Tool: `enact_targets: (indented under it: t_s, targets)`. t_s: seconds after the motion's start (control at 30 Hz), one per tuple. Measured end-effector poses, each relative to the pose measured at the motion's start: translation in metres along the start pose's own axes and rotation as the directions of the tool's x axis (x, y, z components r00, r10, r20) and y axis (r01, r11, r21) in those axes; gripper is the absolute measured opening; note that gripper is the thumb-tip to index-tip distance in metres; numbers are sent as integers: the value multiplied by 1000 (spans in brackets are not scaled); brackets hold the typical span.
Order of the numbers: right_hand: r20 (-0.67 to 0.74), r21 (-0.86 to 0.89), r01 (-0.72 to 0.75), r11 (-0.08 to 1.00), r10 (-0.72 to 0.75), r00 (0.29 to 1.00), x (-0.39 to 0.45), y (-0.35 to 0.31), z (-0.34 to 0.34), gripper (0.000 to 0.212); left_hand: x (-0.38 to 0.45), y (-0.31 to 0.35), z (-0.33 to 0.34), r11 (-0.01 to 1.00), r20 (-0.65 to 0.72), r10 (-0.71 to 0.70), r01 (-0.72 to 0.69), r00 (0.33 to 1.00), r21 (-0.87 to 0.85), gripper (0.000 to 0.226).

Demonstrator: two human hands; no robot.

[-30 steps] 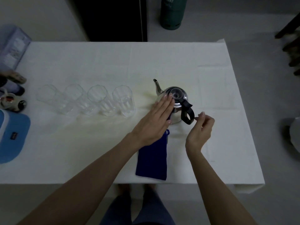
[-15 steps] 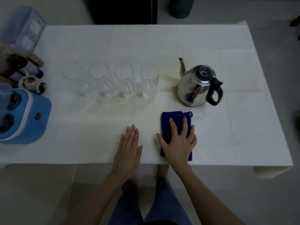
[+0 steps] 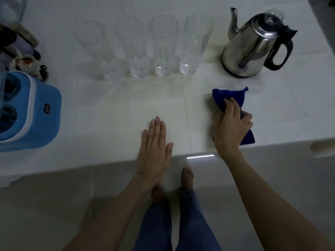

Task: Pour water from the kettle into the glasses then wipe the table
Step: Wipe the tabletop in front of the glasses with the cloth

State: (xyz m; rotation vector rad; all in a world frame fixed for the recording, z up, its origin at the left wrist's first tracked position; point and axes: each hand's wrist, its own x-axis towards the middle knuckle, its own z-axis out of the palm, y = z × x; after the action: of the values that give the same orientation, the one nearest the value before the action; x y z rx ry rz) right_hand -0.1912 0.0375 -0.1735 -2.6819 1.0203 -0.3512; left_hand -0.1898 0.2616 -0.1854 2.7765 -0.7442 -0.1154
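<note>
left hand (image 3: 154,142) flat on table (image 3: 108,109) | right hand (image 3: 231,125) gripping blue cloth (image 3: 228,98)

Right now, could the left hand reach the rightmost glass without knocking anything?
Probably yes. The left hand lies flat and empty, and the table between it and the rightmost glass is bare.
</note>
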Motion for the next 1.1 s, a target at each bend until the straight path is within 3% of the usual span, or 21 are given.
enact_targets:
  t_s: [0.27,0.37,0.43,0.6,0.67,0.73,0.8,0.93,1.03,1.1]
  targets:
    - [19,-17,6,1000,-5,1000,10,-17,14,46,-6,-18,5,995,-44,6,-2,999,95,65]
    - [39,-5,91,996,-91,995,23,-42,24,44,-6,-19,7,993,-74,12,-3,997,116,66]
    - [45,27,229,973,-230,972,20,-59,28,42,-8,-20,8,994,-81,5,4,997,111,67]
    - [43,79,611,788,-615,787,-17,-52,27,47,-10,-20,7,991,-77,-13,23,997,128,70]
    - [53,92,708,700,-713,699,-34,-31,17,44,-9,-20,7,990,-83,-21,32,996,138,71]
    - [70,80,748,659,-752,655,-43,-6,6,44,-9,-19,7,990,-88,-30,41,996,134,71]
    - [66,46,690,722,-692,719,-40,15,-1,47,-9,-19,7,993,-99,-29,40,995,114,70]
    - [-6,-13,378,926,-378,926,-4,12,7,57,-8,-19,7,994,-127,-22,35,992,103,70]
    - [-9,10,238,971,-238,971,20,-27,21,48,-9,-20,2,996,-133,-55,64,990,64,70]
    - [-1,40,228,973,-228,974,26,-57,31,44,-11,-29,-4,994,-132,-103,105,986,8,67]
